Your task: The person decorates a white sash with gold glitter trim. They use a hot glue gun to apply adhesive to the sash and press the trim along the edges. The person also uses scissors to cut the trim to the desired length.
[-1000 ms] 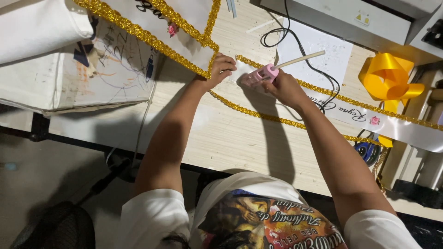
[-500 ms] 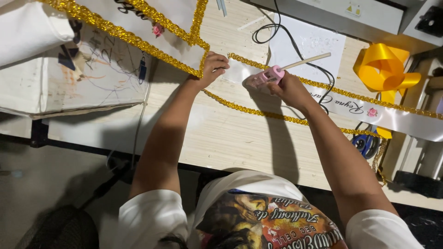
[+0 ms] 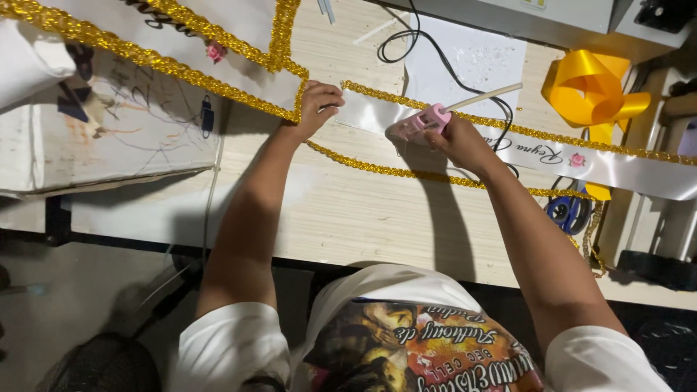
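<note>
Gripping a pink glue gun (image 3: 420, 123), the right hand (image 3: 459, 141) works a white, gold-trimmed sash (image 3: 508, 145); the left hand (image 3: 317, 105) pinches its end, bare table (image 3: 348, 218) toward the near edge.

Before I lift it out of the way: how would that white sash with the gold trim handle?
The white sash looks thin and satiny, so it would probably droop and slide. Its gold trim snakes loosely over the table, so it likely flops. The left hand pins one end, beside the glue gun in the right hand.
</note>
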